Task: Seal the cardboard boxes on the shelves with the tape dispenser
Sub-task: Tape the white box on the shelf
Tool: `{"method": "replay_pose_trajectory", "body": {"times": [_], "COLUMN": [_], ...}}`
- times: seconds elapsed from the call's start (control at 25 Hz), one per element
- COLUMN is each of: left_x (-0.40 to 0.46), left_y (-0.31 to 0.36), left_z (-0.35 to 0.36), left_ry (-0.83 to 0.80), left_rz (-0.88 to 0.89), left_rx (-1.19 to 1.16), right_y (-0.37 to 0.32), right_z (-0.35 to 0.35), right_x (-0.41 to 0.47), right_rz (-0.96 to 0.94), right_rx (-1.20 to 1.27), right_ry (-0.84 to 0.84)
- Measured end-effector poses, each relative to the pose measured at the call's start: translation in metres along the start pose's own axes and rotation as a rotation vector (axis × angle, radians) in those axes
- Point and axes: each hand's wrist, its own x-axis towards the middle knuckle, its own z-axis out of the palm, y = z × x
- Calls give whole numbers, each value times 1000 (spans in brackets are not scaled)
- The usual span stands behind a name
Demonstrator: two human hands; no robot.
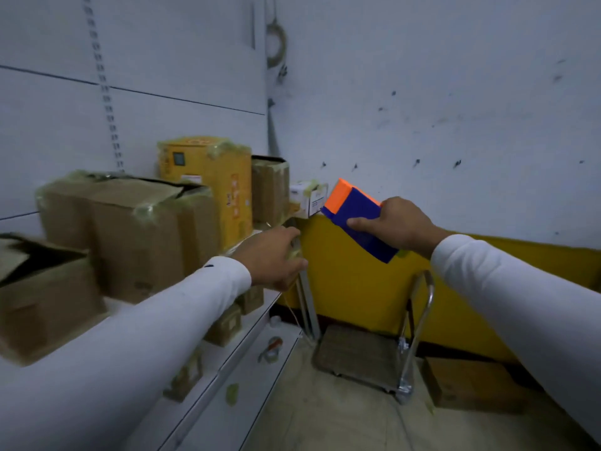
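Right now your right hand has its grip wrapped round the blue and orange tape dispenser, thumb across the blue face and fingers curled behind, orange end tipped up and toward the shelf. Your left hand is curled at the shelf's end post, apparently pinching something pale and greenish, probably a loose end of tape; the blur stops me from being sure.

Just beyond the dispenser, at the far end of the shelf, sits a small white box. Left of it stand a narrow brown box, a yellow box and a large brown box whose top flap gapes despite tape on its corners. Nearest you, another brown box lies with its flaps open. Those two look like the work still owed.

The risks, as I judge them: if that strip is tape, it may fold onto itself or stick to the post before you reach a box. Reaching across could also nudge the white box, which sits close to the shelf's end. On the crumpled flap, tape laid without pressing it flat would likely bridge the gap and peel.
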Motion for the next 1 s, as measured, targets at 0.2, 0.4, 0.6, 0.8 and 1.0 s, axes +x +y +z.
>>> {"method": "replay_pose_trajectory", "body": {"times": [0.2, 0.4, 0.6, 0.8, 1.0], "left_x": [68, 144, 251, 378, 462], "left_y": [20, -21, -77, -110, -131], "left_z": [30, 64, 117, 166, 210], "left_ry": [-31, -46, -39, -65, -56], "left_rz": [5, -40, -46, -18, -20], "left_rx": [80, 77, -17, -135, -158], "right_y": [53, 85, 111, 145, 188], "right_z": [5, 53, 94, 102, 128], "right_x": [64, 141, 244, 349, 437], "right_rz": [40, -22, -11, 18, 18], "right_rx": [112, 105, 49, -41, -16], "right_ry": [-12, -59, -78, -59, -80]}}
